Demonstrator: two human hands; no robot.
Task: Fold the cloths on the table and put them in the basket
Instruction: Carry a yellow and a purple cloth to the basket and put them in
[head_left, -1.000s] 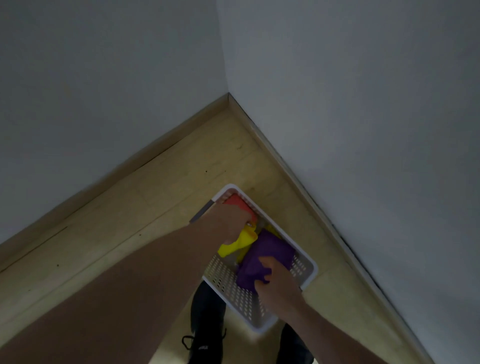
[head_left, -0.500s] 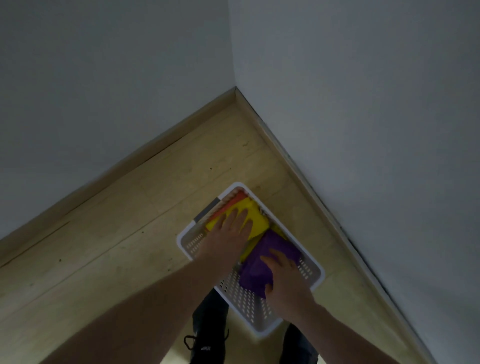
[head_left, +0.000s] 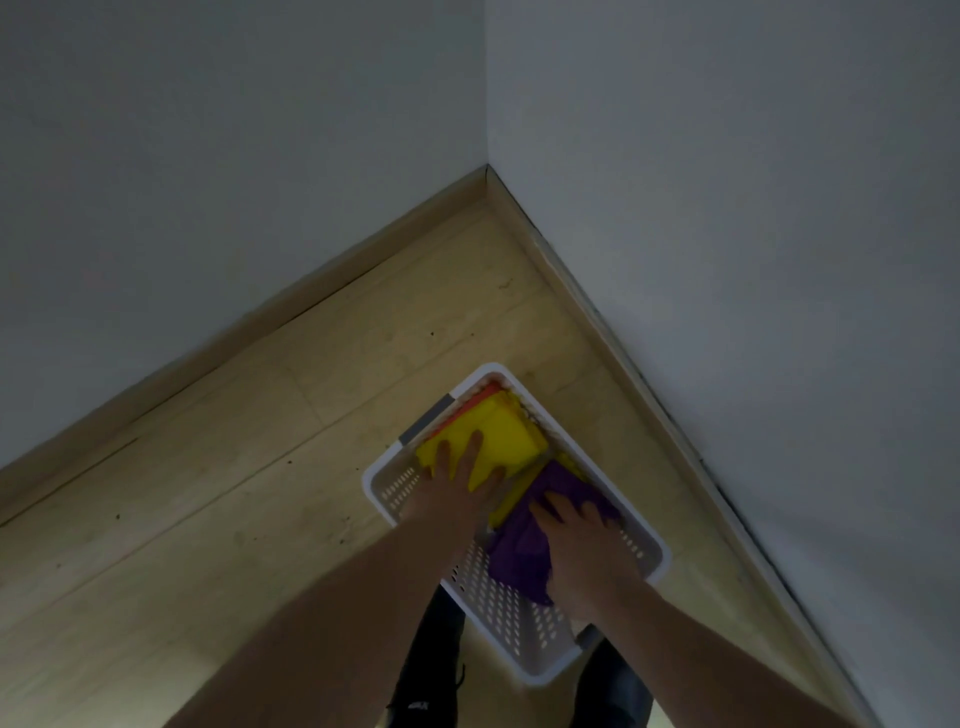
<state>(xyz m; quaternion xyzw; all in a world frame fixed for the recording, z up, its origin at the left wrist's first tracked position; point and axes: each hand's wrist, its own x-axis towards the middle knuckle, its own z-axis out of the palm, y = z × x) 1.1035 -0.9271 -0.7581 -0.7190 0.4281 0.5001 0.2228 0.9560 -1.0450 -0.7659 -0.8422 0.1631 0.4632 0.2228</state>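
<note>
Head view: A white perforated basket (head_left: 519, 618) sits on a light wood floor (head_left: 208, 519) near a corner where two grey walls (head_left: 727, 208) meet.

The left hand (head_left: 457, 486) lies flat with fingers straight and slightly spread, pressing down on a folded yellow cloth (head_left: 506, 434) in the far end of the basket. An orange cloth (head_left: 475, 400) edge shows just beyond the yellow cloth, against the far basket wall.

The right hand (head_left: 582, 540) rests palm down with fingers extended on a purple cloth (head_left: 519, 556), which lies directly beneath and to the left of that hand, in the basket's middle section. More yellow fabric shows between the two hands.

Dark shoes (head_left: 431, 675) appear below the basket.
</note>
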